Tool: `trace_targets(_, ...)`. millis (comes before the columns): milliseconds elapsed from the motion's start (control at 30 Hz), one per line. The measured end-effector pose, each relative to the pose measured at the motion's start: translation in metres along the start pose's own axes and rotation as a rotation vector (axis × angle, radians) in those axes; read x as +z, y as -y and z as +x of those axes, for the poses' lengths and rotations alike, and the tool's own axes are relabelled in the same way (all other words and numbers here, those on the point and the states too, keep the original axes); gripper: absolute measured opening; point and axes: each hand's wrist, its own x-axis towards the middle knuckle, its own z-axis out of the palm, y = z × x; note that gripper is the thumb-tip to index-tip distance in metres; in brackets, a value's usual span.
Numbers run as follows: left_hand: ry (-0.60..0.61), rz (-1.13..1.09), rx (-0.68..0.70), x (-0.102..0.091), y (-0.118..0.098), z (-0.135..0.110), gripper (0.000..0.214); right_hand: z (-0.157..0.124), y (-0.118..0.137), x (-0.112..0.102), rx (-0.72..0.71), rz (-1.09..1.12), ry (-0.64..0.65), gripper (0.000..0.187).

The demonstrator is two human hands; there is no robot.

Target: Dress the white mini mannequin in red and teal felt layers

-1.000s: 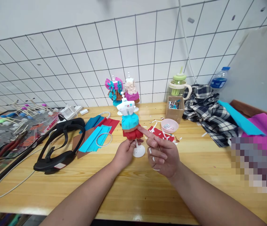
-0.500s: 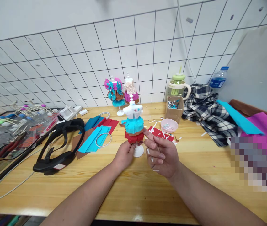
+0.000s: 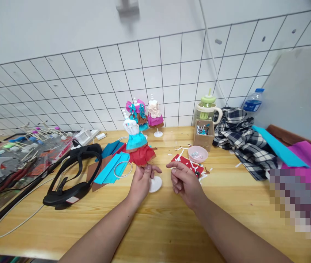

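A miniature dress form (image 3: 131,126) leans to the left, dressed in a turquoise crepe-paper layer (image 3: 136,141) over a red ruffled skirt (image 3: 143,155). Just below that skirt, my left hand (image 3: 141,179) is closed around the stand; its round white base (image 3: 155,184) shows beside the fingers. My right hand (image 3: 185,182) is apart from the form, to its right, with the index finger reaching left and the other fingers curled in. Whatever those curled fingers hold, if anything, is hidden. Behind it lies red paper (image 3: 177,158) with white strips scattered on it.
Two more dressed forms, one pink and turquoise (image 3: 136,106), one cream and pink (image 3: 155,118), stand by the wall. Rightward are a pink bowl (image 3: 198,154), a cardboard box (image 3: 203,139) and plaid cloth (image 3: 230,126). Leftward lie folded turquoise paper (image 3: 107,174) and a black headset (image 3: 69,195).
The dress form has tipped left in my left hand. My right index finger has come away from the skirt, and the white strips at the right fingers no longer show. The view has tilted up slightly.
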Motion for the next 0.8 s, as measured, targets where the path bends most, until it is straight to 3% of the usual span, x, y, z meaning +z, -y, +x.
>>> trace_targets(167, -0.017, -0.055, -0.139, -0.001, 0.011, 0.002, 0.037, 0.017, -0.017, -0.014, -0.131, -0.565, -0.076, 0.015)
trace_targets(367, -0.045, -0.017, -0.198, -0.004, 0.034, 0.005, 0.041, 0.019, -0.036, -0.023, -0.313, -1.040, 0.017, 0.024)
trace_targets(500, -0.036, 0.030, -0.173, -0.006, 0.036, 0.006, 0.036, 0.019, -0.041, -0.023, -0.349, -1.192, 0.072, 0.026)
trace_targets(800, 0.003, 0.189, 0.061, -0.005, 0.035, 0.009, 0.027, 0.017, -0.040, -0.013, -0.337, -1.283, 0.147, 0.031)
